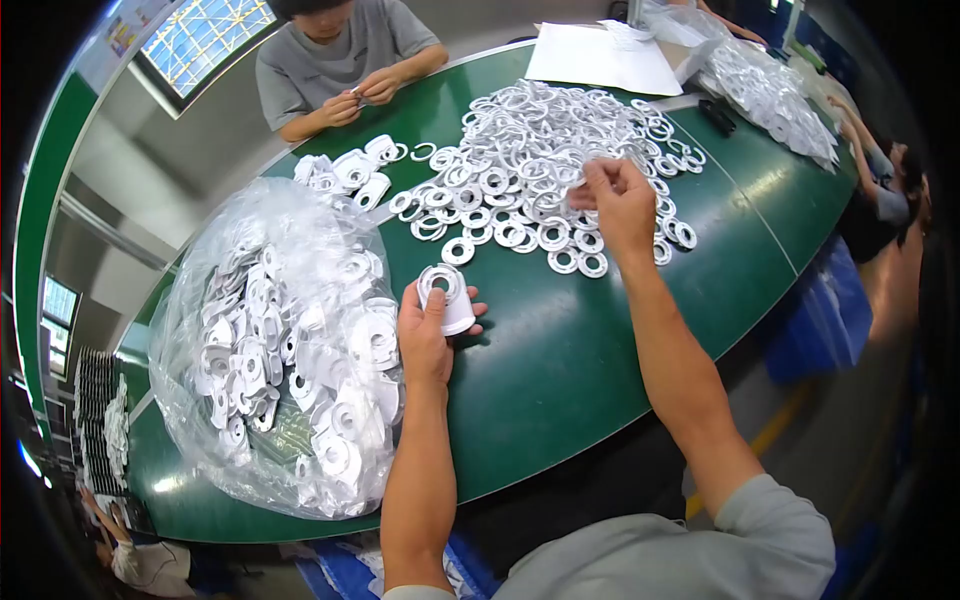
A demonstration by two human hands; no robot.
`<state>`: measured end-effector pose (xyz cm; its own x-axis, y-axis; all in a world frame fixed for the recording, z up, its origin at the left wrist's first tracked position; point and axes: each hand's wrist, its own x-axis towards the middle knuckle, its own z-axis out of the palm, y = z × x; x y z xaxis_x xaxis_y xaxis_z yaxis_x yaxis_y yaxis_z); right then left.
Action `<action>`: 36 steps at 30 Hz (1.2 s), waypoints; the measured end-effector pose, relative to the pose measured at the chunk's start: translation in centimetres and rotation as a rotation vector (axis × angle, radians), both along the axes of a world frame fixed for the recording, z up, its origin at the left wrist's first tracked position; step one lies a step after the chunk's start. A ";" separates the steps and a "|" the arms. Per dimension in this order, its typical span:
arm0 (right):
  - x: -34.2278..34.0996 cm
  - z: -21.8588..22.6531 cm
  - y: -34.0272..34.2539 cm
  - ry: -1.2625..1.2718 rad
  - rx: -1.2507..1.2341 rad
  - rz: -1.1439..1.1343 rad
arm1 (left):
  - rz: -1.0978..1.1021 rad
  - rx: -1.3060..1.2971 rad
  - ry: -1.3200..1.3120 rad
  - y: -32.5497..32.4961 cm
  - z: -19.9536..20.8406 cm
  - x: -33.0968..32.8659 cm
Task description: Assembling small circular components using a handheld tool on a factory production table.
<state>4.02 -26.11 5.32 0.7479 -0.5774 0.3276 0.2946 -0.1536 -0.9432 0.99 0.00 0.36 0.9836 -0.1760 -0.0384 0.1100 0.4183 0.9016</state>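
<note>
My left hand (428, 335) is closed round a white plastic housing (457, 312) with a round opening at its top end, held just above the green table. My right hand (622, 200) is over the right part of a large heap of white plastic rings (545, 135). Its fingers are curled in toward the thumb and slightly blurred; whatever is between them cannot be made out. Left of my left hand lies a big clear plastic bag (185, 400), spread open, with many white housings (250, 365) like the held one. Loose rings (458, 250) lie between the heap and my left hand.
Across the green table (560, 370) a person (340, 65) in grey works with a small piece. More white housings (350, 170) lie near them. A white sheet (600, 62), a black object (717, 117) and another bag of white parts (770, 95) are at the far right.
</note>
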 end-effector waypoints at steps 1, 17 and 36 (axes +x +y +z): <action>-0.1 -0.4 1.0 0.026 0.137 0.163 | -0.007 -0.018 0.007 0.1 0.0 -0.2; -3.1 -1.6 7.4 0.427 0.112 0.876 | -0.058 0.006 -0.026 -0.5 -0.6 -0.2; -2.5 -0.2 5.7 0.463 0.200 0.764 | -0.108 -0.065 0.079 -0.4 0.3 -0.2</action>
